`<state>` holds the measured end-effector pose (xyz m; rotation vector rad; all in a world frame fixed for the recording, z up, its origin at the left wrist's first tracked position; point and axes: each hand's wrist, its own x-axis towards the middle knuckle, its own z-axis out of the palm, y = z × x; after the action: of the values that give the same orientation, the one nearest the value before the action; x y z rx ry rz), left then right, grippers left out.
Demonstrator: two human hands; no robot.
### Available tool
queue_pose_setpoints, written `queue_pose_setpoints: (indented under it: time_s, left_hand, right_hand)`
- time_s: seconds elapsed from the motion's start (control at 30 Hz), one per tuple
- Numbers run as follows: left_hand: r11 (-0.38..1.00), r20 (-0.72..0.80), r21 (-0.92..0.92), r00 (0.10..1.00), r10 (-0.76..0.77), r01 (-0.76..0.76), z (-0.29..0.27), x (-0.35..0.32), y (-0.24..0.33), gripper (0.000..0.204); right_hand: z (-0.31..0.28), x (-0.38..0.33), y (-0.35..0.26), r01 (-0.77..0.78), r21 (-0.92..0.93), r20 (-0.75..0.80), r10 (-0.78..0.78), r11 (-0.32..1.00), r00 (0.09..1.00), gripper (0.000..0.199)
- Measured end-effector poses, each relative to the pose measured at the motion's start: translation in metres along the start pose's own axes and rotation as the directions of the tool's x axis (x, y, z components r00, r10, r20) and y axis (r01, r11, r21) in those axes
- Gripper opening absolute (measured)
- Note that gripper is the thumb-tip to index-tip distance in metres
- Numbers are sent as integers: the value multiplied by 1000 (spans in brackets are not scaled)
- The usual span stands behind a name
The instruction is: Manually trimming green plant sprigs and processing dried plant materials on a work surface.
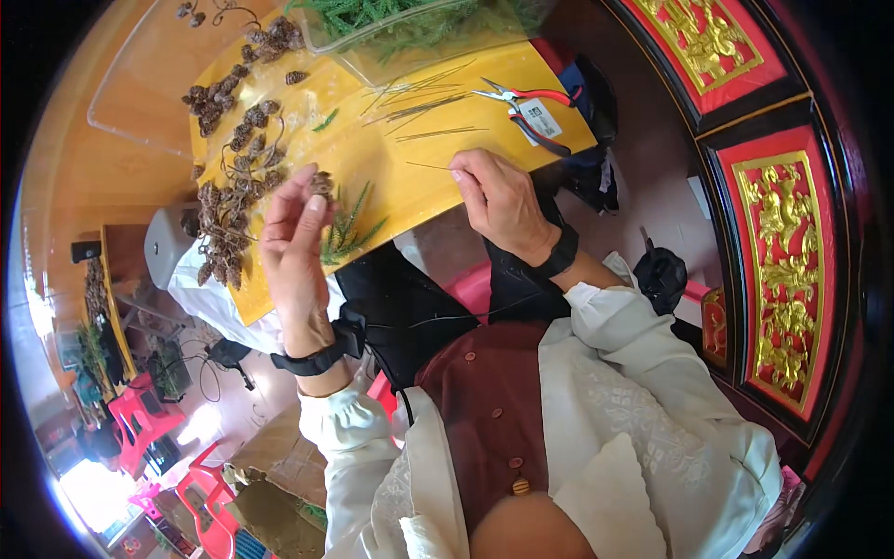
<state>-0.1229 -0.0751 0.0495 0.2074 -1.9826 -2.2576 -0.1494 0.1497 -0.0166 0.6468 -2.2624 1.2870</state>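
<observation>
In my left hand (pixel 294 233) a small brown pine cone (pixel 321 184) sits between thumb and fingers, above the table's near edge. My right hand (pixel 503 197) pinches one end of a thin dark wire (pixel 426 166), whose free end points left over the tabletop. Just beside the left hand lies a green artificial pine sprig (pixel 349 226). More loose wires (pixel 424 104) are spread in the middle of the table. Pliers with red and black handles (pixel 529 95) rest at the right, partly over a white label card (pixel 537 121).
Wired pine cones (pixel 228 205) are heaped along the left side of the yellow table (pixel 372 168). A clear plastic bin (pixel 391 42) of green sprigs stands at the far edge. Red and gold carved panels (pixel 778 279) rise at the right. Pink chairs (pixel 209 508) stand lower left.
</observation>
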Motion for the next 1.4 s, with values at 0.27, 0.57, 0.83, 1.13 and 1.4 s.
queue_pose_setpoints:
  time_s: [0.27,0.57,0.83,1.13,1.4]
  left_hand:
    - [991,-290,130,954,75,-38,-110,-39,2,29]
    - [960,-641,-249,764,-68,-124,-227,-181,-9,33]
    - [952,-594,-285,800,-88,-107,-202,-187,-13,35]
    - [937,-541,-338,833,-117,-88,-195,-174,-15,39]
    - [967,-561,-236,826,-55,-95,-182,-167,-16,45]
  right_hand:
    - [-3,5,-3,-127,-7,-18,127,992,992,6]
    - [9,-2,3,-190,-123,91,201,974,975,10]
    - [13,-12,15,-117,-214,115,144,970,983,12]
    - [19,-12,13,-16,-231,130,47,973,990,9]
    - [18,-11,12,6,-246,156,33,969,987,8]
